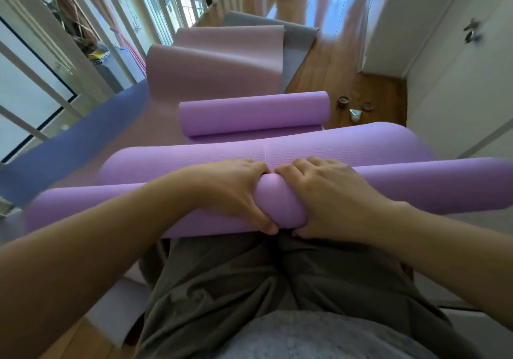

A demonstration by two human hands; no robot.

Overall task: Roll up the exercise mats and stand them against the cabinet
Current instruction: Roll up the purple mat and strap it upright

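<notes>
I see the purple mat [138, 208] part-rolled crosswise up close — a second purple roll [254, 114] just beyond; pink mat [211, 64], grey mat [299, 39] and blue mat [69, 147] lie unrolled.

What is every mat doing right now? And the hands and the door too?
Near purple mat: partly rolled, gripped at its middle.
Left hand: fingers curled round the near purple mat.
Right hand: fingers curled round it too.
Far purple roll: rolled up, lying down, not held.
Pink mat: unrolled.
Grey mat: unrolled, partly under the pink mat.
Blue mat: unrolled.
White door: shut.
</notes>
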